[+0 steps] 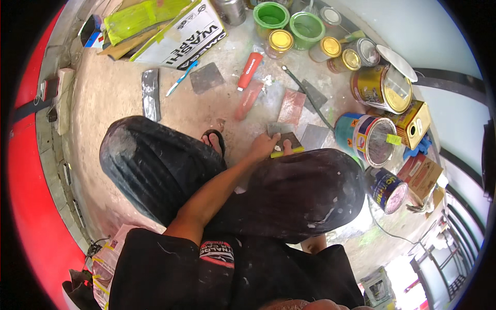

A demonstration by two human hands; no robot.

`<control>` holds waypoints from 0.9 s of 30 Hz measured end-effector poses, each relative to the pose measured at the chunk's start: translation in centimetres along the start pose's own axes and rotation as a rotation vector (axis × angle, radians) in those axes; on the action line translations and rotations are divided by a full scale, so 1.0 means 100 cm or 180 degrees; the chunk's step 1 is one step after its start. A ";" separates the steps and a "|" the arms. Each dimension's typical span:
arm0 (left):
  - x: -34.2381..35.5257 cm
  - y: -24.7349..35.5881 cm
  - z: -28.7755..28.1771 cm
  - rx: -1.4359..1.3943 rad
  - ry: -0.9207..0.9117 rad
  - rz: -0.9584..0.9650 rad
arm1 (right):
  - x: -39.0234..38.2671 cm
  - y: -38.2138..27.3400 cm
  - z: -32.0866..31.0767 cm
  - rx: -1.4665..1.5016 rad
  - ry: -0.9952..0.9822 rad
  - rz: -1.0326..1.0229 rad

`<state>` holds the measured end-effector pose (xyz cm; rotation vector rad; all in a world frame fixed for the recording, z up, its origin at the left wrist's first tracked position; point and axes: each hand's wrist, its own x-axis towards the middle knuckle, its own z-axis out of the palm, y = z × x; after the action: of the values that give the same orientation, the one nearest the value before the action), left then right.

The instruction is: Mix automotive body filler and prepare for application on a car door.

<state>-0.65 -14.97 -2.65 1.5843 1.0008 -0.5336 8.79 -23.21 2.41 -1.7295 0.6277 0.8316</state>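
My left hand (266,146) reaches between my knees, its fingers closed at the left side of a dark flat plate with a yellow edge (293,139). What the fingers pinch is hidden; a thin grey flat piece (279,127) shows just beyond them. A small pale smear lies on the plate near the fingertips. Of my right hand (288,147) only what looks like a thumb shows, pressed on the plate; my right knee covers the rest. Nearby on the floor lie a reddish-brown flat sheet (292,106), a grey sheet (314,137) and a red tube (250,71).
Paint cans (347,134), gold-lidded jars (280,40) and green tubs (307,28) line the right and far side. A white carton (181,39) stands far left. A blue-and-white brush (181,80), a dark strip (151,95) and a dark rod (310,98) lie on the floor.
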 end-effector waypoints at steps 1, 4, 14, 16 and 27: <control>0.013 -0.001 0.003 -0.0061 0.0370 0.0391 | 0.000 -0.004 0.004 -0.0075 -0.0049 -0.0047; 0.016 0.020 -0.016 -0.0263 0.0012 0.0058 | -0.009 0.012 -0.003 -0.0222 -0.0064 -0.0043; 0.006 0.036 -0.034 0.0338 0.0445 0.0270 | -0.005 0.019 -0.004 -0.0122 -0.0325 -0.0114; 0.006 0.049 -0.044 0.1022 0.0683 0.0575 | -0.005 0.027 -0.014 0.0741 0.0101 -0.0155; 0.056 0.026 -0.082 0.1023 0.0662 0.2364 | 0.018 0.020 -0.059 0.1097 0.0436 -0.0364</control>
<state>3.07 -5.48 -3.44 2.1750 0.4138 -0.0070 9.74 -29.49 0.96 -1.4985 0.7115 0.4945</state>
